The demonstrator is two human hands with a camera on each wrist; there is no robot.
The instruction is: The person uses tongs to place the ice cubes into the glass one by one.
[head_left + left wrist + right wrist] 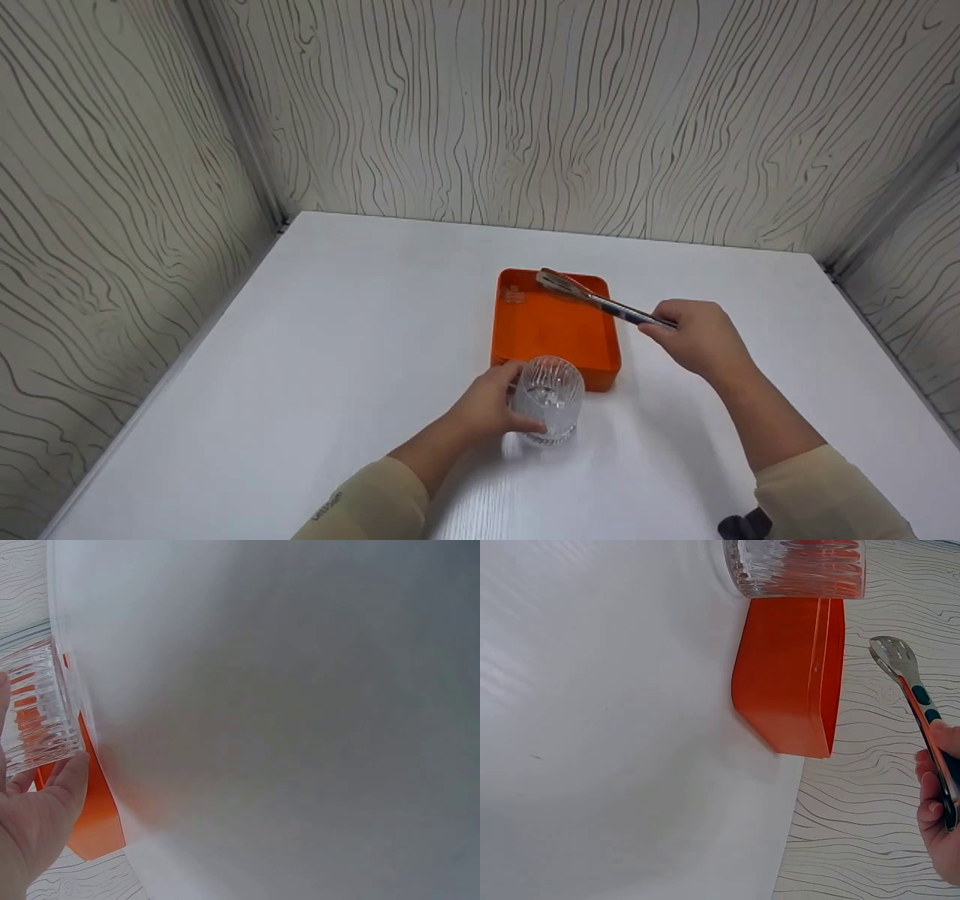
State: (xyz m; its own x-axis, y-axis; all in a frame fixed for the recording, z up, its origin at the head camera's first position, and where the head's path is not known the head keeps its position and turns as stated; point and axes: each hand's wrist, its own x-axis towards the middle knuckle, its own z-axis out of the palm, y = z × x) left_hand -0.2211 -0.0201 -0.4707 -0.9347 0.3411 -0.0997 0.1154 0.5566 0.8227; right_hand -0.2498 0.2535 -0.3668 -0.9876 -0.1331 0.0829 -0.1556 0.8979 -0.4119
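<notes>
In the head view my left hand (pixel 486 405) grips a clear ribbed drinking glass (pixel 553 401) from its left side, thumb in front and fingers behind. The upright glass is close to the near side of an orange rectangular box (pixel 600 380); I cannot tell whether its base touches the table. My right hand (pixel 694 337) holds metal tongs (pixel 619 309) by the handle end, to the right of the box. Their slotted head reaches above the box's far part. The right wrist view shows the tongs' (pixel 905 669) two arms close together, with dark patches on the handle.
A white table (pixel 360 337) lies under everything. Wood-grain patterned panels (pixel 465 112) rise behind it and on both sides. Close to the right sleeve, a small black object (pixel 744 525) shows at the bottom edge. Inside the box is a small clear patch (pixel 514 295).
</notes>
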